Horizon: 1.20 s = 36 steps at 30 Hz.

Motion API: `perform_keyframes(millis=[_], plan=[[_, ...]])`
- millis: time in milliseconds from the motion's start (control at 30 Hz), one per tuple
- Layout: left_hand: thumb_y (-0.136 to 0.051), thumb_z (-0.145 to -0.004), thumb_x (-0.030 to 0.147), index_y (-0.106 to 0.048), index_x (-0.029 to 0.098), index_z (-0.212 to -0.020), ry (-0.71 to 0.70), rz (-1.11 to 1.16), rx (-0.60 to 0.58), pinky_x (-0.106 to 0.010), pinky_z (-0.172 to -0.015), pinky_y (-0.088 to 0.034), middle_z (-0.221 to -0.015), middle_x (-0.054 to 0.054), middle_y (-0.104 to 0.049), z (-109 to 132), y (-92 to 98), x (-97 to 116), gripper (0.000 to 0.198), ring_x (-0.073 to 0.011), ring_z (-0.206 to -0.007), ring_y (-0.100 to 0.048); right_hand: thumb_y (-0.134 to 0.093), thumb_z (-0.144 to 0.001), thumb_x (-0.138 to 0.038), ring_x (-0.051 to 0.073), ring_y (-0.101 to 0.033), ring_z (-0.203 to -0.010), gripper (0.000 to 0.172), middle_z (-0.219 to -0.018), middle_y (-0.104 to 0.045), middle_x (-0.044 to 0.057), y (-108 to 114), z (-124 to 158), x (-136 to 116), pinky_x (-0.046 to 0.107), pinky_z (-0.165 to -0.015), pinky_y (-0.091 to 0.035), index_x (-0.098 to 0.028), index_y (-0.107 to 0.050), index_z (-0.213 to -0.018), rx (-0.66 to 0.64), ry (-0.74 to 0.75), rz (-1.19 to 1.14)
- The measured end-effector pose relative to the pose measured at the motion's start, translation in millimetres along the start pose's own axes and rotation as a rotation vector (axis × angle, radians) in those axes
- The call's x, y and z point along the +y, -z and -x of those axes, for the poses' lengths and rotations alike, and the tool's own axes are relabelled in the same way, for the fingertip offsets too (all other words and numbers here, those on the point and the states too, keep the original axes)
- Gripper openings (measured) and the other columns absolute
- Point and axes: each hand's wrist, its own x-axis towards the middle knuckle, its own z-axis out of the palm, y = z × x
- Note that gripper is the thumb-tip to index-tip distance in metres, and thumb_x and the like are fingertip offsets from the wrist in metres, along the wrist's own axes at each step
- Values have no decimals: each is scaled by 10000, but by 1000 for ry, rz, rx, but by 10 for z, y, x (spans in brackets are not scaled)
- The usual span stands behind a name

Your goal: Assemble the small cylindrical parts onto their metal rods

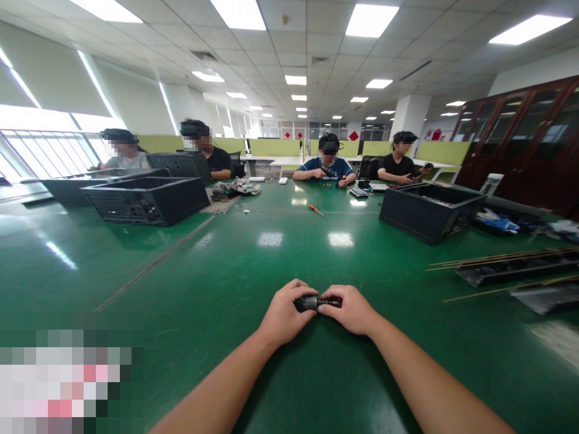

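Note:
Just over the green table, my left hand (292, 308) is closed around a small dark cylinder with a grey metal collar (310, 302). A thin, stepped metal shaft (326, 302) lies in line with the collar, on its right. My right hand (349, 308) pinches this shaft between thumb and fingers. The fingertips of both hands nearly meet at the collar. I cannot make out whether shaft and cylinder are one piece, and the fingers cover much of both.
A red-handled screwdriver (315, 209) lies farther off on the green table (217, 337). Black computer cases stand at left (149, 196) and right (425, 211). Thin rods (502, 259) and a black tray (479, 274) lie at right. Several people sit across the table.

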Motion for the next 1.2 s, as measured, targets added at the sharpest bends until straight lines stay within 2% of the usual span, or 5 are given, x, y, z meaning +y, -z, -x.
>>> perform_keyframes(millis=[333,633,1200], plan=[[-711,-690,136,-710,228,-968,3,11,18,-320,-844,-495,-942,-27,-638,-16,-13,9,293,-181,-898,-620,-660,-810,-273,166,-636,-777,148,-841,-705,43,-4,18,-20,261,-717,-452,-174,-738,-887,34,17,21],[-705,-690,113,-715,225,-954,-1,21,11,-297,-830,-493,-935,-26,-640,-10,-11,23,287,-172,-888,-625,-681,-752,-229,172,-641,-783,172,-848,-707,44,10,35,-50,264,-724,-465,-163,-728,-904,46,31,15],[-697,-700,118,-713,232,-952,-14,13,14,-295,-826,-492,-928,-22,-638,-15,-9,15,277,-169,-882,-626,-668,-756,-232,169,-635,-759,151,-818,-702,42,2,32,-45,258,-696,-458,-160,-728,-874,48,35,13]])
